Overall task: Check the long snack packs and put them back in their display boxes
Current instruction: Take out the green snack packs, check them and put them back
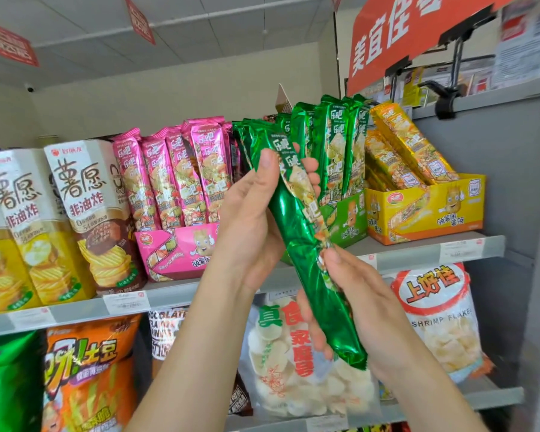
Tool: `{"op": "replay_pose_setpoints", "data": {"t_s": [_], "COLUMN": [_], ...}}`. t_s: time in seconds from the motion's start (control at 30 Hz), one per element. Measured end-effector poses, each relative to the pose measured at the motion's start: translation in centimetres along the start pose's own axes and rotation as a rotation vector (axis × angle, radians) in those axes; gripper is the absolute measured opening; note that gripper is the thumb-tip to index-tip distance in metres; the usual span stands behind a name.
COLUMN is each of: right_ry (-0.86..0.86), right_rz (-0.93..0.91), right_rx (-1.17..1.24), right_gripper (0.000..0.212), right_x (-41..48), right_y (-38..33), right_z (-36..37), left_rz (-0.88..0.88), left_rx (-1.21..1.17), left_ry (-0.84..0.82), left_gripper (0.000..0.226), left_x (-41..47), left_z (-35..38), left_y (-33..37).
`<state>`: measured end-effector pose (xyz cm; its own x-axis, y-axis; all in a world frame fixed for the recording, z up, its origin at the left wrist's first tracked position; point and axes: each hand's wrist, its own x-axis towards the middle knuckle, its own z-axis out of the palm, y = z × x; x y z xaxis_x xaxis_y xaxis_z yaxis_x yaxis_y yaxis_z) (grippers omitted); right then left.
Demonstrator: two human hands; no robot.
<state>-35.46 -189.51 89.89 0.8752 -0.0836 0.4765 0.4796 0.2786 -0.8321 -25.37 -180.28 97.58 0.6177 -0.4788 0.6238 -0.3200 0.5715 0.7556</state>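
Head view. One green pack (303, 244) is out of its box and under check, held slantwise in front of the shelf edge (402, 254). Its top is level with the shelved stock and its foot hangs below the shelf.

The left hand (253, 219) clasps the upper part, thumb on the face and fingers curled round behind. The right hand (365, 307) clasps the lower part the same way.

Progress, as judged:
- The remaining green packs (334, 135) stand in the green display box (346, 219).
- The pink packs (175, 169) stand in the pink display box (175, 247).
- The yellow packs (402, 145) lean in the yellow display box (424, 210).
- Which of these have been checked cannot be told.
- The held pack has yet to go back.

Clearances:
- The green box lies directly behind the hands, with a low front lip.
- Its stock is packed close, so the slot for re-entry looks narrow.
- There is open room above the green tops.
- To the right, a black sign clamp (446, 98) overhangs the yellow stock.
- The grey side panel (496, 166) closes the bay.
- The three boxes stand close beside one another, which limits sideways movement.
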Motion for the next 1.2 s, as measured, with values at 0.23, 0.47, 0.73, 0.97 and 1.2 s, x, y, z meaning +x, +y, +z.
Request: {"op": "replay_pose_setpoints", "data": {"t_s": [0.23,0.47,0.73,0.97,1.2], "right_ry": [-0.018,0.113,0.176,0.223,0.133], "right_rz": [-0.061,-0.267,-0.247,-0.344,-0.471], "right_rx": [-0.125,-0.793,-0.953,-1.101,-0.986], "right_gripper": [0.042,0.038,0.057,0.061,0.094], "right_x": [-0.1,-0.8,-1.3,0.1,4.0], "right_y": [0.6,2.2,2.8,0.1,-5.6], "right_z": [-0.3,-0.4,-0.1,-0.4,-0.1], "left_rz": [-0.041,-0.064,-0.041,0.003,0.171], "left_rx": [-0.041,-0.139,-0.038,0.165,0.778], "left_ry": [0.053,0.228,0.285,0.295,0.011], "left_gripper": [0.044,0.043,0.051,0.078,0.032], "left_x": [0.2,1.3,1.2,0.5,-0.7], "left_z": [0.7,0.9,1.6,1.3,2.2], "left_y": [-0.4,1.9,2.5,2.2,2.8]}}
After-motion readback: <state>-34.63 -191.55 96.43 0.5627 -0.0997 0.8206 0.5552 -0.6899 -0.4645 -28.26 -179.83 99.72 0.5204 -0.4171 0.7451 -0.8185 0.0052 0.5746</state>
